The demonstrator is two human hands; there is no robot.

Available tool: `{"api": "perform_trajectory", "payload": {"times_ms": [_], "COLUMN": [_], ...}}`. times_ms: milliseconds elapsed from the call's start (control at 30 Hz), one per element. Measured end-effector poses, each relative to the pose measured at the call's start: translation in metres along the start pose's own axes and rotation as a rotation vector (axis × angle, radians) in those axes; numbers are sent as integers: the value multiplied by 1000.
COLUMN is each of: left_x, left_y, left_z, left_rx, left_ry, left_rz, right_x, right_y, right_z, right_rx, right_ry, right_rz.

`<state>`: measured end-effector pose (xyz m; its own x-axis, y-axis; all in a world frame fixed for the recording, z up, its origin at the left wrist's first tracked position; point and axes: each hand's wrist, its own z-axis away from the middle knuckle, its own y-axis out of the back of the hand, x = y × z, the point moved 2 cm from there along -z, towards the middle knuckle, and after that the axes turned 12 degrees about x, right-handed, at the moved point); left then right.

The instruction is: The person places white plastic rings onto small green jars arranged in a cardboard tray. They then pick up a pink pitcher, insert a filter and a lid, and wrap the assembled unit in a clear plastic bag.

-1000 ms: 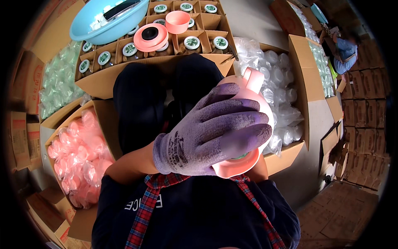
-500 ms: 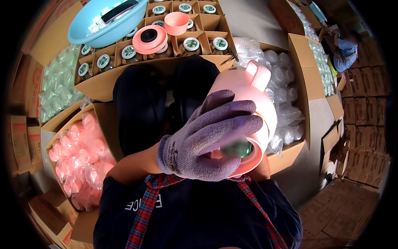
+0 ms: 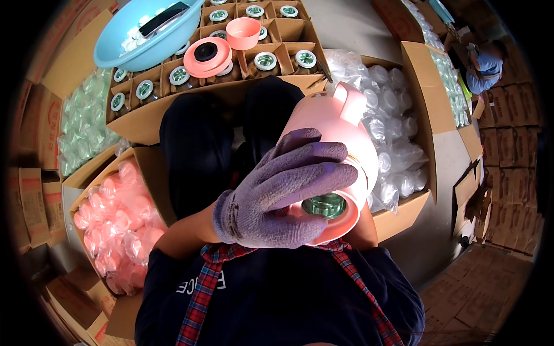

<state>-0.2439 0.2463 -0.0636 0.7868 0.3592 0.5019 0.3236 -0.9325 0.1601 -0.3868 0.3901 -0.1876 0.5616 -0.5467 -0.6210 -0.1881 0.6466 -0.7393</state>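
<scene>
A pink vacuum jug [image 3: 329, 121] lies tilted over my lap, its open mouth towards me. Inside the mouth shows a shiny green glass liner [image 3: 324, 205]. My left hand [image 3: 277, 196], in a purple-grey knitted glove, grips the jug near its mouth, fingers spread over the side and thumb at the lower rim. The jug's handle [image 3: 353, 105] points away from me. My right forearm comes up behind the jug, which hides that hand. Beyond my knees, a pink lid with a black centre [image 3: 208, 56] and a pink cup [image 3: 243, 33] rest on the divided carton.
The divided carton [image 3: 190, 95] holds several glass liners with white rims. A blue basin [image 3: 124, 57] with small white pieces and a dark phone-like slab stands on it. Cartons of bagged pink parts [image 3: 118, 230], green parts [image 3: 86, 121] and clear parts [image 3: 398, 144] surround me. Another person [image 3: 485, 69] works far right.
The jug and my left hand have shifted slightly left. The blurred green thing at the mouth is gone from there, and the liner's opening now shows clearly.
</scene>
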Motion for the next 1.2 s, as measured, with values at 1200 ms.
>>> {"api": "perform_trajectory", "payload": {"times_ms": [1200], "left_x": [3], "left_y": [-30], "left_z": [3], "left_rx": [228], "left_ry": [-129], "left_rz": [-17], "right_x": [-2], "right_y": [11], "right_z": [7], "right_rx": [35], "right_ry": [20], "right_rz": [-91]}}
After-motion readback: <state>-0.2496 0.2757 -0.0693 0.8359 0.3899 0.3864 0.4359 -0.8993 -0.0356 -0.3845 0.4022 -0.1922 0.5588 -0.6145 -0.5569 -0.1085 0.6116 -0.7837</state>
